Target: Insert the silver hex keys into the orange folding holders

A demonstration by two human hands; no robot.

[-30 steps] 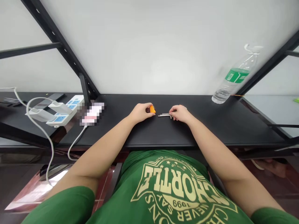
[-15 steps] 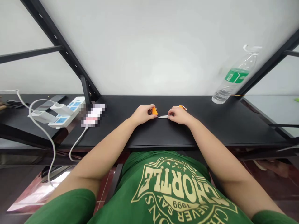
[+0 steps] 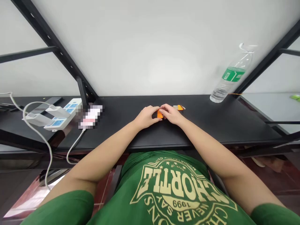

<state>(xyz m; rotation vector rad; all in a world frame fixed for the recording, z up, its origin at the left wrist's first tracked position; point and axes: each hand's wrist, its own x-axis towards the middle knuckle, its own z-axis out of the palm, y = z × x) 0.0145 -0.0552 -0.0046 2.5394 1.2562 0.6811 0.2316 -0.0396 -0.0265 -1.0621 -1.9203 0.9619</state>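
Note:
My left hand [image 3: 148, 117] pinches an orange plastic hex key holder [image 3: 159, 114] between thumb and fingers, just above the black desk. Against the holder's right side, my right hand [image 3: 172, 114] has its fingers closed together. Whatever lies between those fingertips is hidden. Just beyond the right hand, a second orange holder with several silver hex keys [image 3: 180, 107] lies on the desk. The two hands meet at the first holder, with fingertips close together.
A water bottle [image 3: 228, 79] with a green label stands at the back right. To the left are a phone-like blurred device [image 3: 91, 117] on a white cable and a white power strip [image 3: 67, 114] with plugged-in chargers. Black metal frame bars [image 3: 58, 50] rise on both sides.
My right hand has moved left to the orange holder in my left hand. The loose silver hex keys by its fingers are now out of sight. The second holder shows more fully.

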